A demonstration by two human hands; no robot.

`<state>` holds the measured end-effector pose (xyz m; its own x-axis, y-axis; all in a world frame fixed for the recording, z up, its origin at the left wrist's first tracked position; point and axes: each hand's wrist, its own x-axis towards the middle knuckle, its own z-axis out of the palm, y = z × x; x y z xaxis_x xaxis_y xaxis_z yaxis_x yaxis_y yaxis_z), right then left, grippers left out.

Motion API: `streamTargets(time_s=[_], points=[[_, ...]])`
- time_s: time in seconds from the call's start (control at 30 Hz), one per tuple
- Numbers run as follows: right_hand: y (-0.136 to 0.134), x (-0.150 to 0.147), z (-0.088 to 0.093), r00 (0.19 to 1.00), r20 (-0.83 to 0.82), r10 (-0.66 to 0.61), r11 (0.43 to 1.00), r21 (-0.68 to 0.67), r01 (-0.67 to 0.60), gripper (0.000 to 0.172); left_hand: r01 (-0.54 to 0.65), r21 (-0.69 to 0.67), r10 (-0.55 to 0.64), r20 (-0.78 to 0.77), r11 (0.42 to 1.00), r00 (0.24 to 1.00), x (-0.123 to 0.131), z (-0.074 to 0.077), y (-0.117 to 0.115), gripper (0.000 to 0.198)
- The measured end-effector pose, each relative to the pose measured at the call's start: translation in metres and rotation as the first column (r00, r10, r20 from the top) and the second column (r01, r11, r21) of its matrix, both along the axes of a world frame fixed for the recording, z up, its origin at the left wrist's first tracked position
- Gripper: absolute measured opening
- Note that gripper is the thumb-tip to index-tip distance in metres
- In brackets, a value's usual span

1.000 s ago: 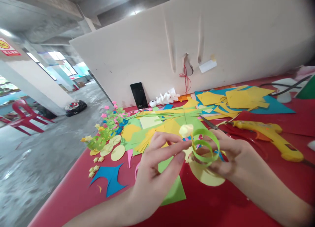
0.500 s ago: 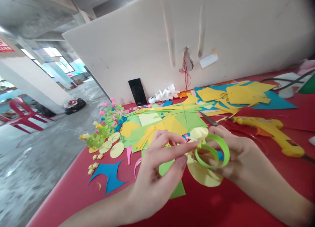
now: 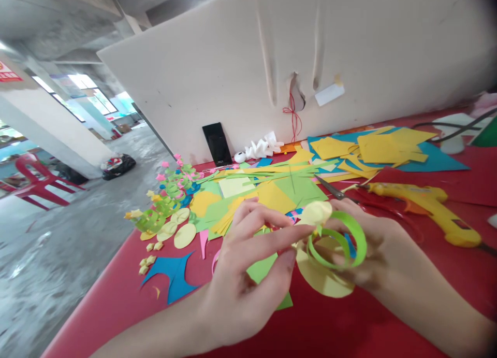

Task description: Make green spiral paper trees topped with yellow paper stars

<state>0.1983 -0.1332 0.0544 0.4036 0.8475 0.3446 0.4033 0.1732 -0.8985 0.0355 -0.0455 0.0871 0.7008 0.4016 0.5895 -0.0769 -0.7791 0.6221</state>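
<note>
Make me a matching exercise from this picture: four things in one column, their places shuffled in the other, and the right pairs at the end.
Things
1. Yellow glue gun
2. Black flat device
3. Green paper curls
4. Blue scrap with curved cut-outs

Places
A. At the right hand
B. On the red table, to the left of the left hand
C. On the red table, beyond the right forearm
D. Propped upright, slightly tilted, by the pale board

Right pairs
1-C, 2-D, 3-A, 4-B
</note>
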Motion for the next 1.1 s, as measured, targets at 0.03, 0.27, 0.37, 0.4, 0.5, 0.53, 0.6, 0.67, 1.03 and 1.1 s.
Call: streamTargets(time_s=[0.03,0.27,0.37,0.4,0.5,0.53,0.6,0.67,1.03,1.1], points=[[0.0,0.0,0.002,1.0,-0.004,0.02,1.0,0.003,-0.02,0.013,0.001,-0.014,-0.001,-0.002,1.0,1.0,0.001,0.0,0.0,0.048],[0.0,0.001,0.014,0.994,0.094,0.058,0.997,-0.054,-0.053,0.005,0.062,-0.151,-0.046,0.106,0.987,0.993,0.011,0.0,0.005,0.04],[0.001,0.0,0.012,0.995,0.1,0.022,0.999,-0.033,-0.019,0.007,0.059,-0.233,-0.043,0.072,0.971,0.996,0.01,-0.002,0.007,0.035],[0.001,-0.001,0.012,0.995,0.103,0.013,1.0,-0.026,-0.01,0.008,0.054,-0.258,-0.042,0.049,0.965,0.998,0.01,-0.002,0.007,0.034],[0.001,-0.001,0.012,0.99,0.141,0.004,1.0,-0.02,-0.002,0.009,0.035,-0.305,-0.03,0.022,0.952,0.999,0.009,-0.003,0.007,0.031],[0.0,0.0,0.012,0.987,0.16,0.0,1.0,-0.012,0.001,0.009,0.029,-0.31,-0.022,0.027,0.95,0.999,0.009,-0.002,0.006,0.028],[0.0,0.002,0.013,0.977,0.213,0.017,1.0,-0.019,-0.013,0.009,0.016,-0.312,-0.002,0.046,0.95,0.999,0.009,-0.002,0.005,0.021],[-0.001,0.004,0.015,0.971,0.237,0.037,0.999,-0.03,-0.03,0.006,0.017,-0.311,0.0,0.055,0.95,0.999,0.01,-0.002,0.003,0.021],[0.001,0.0,0.018,0.991,0.126,-0.046,0.999,-0.021,0.049,0.009,0.113,-0.323,-0.083,0.106,0.94,0.991,0.011,-0.012,0.001,0.032],[0.001,0.001,0.018,0.99,0.13,-0.052,0.999,-0.006,0.053,0.007,0.117,-0.334,-0.086,0.108,0.935,0.99,0.012,-0.012,0.0,0.031]])
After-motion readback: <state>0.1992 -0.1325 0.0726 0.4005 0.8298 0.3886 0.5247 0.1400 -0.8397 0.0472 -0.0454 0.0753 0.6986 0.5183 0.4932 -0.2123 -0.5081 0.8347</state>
